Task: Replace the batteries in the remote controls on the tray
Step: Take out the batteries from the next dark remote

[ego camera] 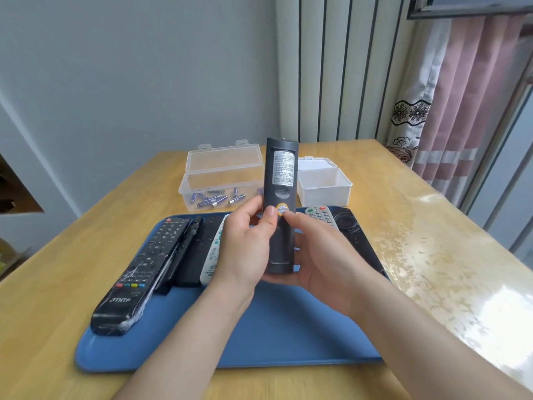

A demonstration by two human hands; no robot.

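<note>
The person holds a dark grey remote (279, 180) upright in the middle of the frame, above the blue tray (274, 327), its back turned toward them. It shows a printed label near the top and a round yellow sticker halfway down.

The left hand (248, 246) wraps the remote's left edge with curled fingers, and its thumb lies flat on the back just beside the sticker. The right hand (320, 255) cups the lower end from the right side, fingers curled behind it, with the thumb tip touching the sticker. Both hands are clamped on this one remote.

The rest lie on the tray. At the left of the frame is a long black remote in plastic wrap (144, 269). Beside it are two slim black remotes (187, 249), then a white remote (213, 258) partly hidden behind the left hand. At the tray's far right corner are a grey remote with coloured buttons (321, 216) and a black remote (357, 238) just beside it.

Beyond the tray, centre left, a clear box (219, 180) stands with its lid up, and purple batteries (213, 199) lie loose in its bottom. To the right of it, partly behind the held remote, is a white box (323, 183), also open. Everything stands on a wooden table (403, 226). A pink curtain (461, 96) hangs at the upper right.
</note>
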